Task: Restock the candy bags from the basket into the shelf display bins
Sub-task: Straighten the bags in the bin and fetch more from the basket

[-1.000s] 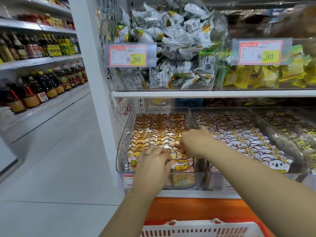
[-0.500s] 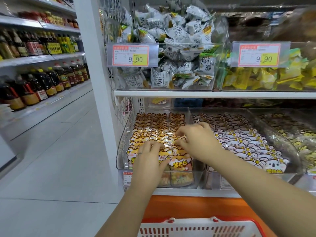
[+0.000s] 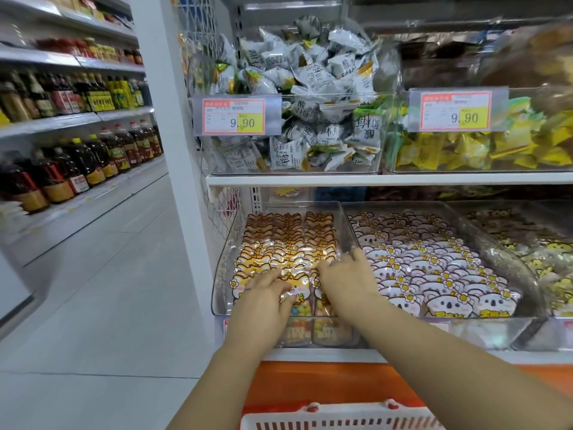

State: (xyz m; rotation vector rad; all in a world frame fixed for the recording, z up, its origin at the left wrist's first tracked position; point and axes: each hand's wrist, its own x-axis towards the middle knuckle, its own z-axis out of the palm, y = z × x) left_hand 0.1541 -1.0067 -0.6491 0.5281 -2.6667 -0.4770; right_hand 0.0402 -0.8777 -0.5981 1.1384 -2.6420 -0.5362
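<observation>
Having drawn back toward the front since a second ago, the right hand [image 3: 344, 279] and left hand [image 3: 263, 301] are lying open-fingered, gripping nothing, pressing down the orange candy bags [image 3: 285, 240] directly beneath them in the clear display bin [image 3: 221, 283], likely settling this batch, while the basket [image 3: 341, 418] is waiting below.

One head-worn wide-angle camera looks forward and slightly down, close to the lower shelf bins [image 3: 222, 268], aisle floor [image 3: 93, 290] at left.
</observation>
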